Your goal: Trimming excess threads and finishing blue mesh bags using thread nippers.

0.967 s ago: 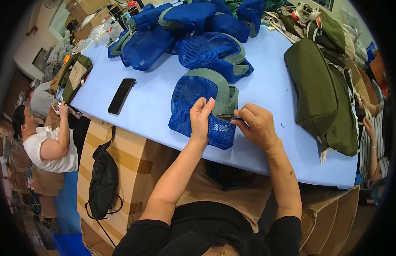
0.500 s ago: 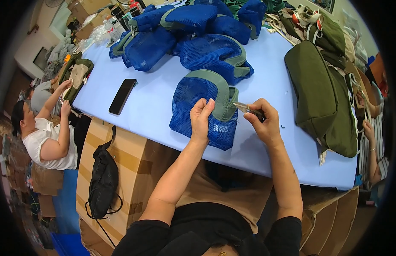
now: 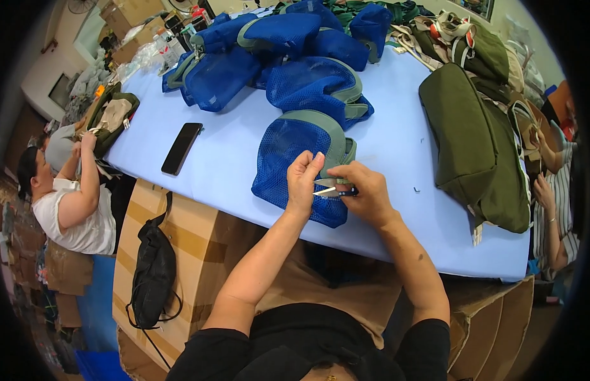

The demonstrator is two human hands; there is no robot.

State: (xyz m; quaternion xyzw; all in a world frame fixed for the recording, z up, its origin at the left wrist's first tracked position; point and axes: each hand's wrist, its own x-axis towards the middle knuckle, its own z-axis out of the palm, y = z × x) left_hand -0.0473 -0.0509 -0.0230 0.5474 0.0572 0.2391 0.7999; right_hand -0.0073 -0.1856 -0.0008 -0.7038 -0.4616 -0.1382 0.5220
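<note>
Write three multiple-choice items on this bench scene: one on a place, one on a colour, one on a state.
1. Where does the phone lie?
A. on the table, left of the mesh bag
B. on the green bag
C. in the right hand

2. What colour is the mesh bag under the hands?
A. red
B. blue
C. white

3. What is the right hand doing?
A. lying flat and empty
B. holding the phone
C. holding snips at the bag's edge

Answers:
1. A, it lies dark and flat on the blue cloth, left of the bag.
2. B, blue mesh with grey-green trim.
3. C, blades point toward the left hand, which pinches the bag.
</note>
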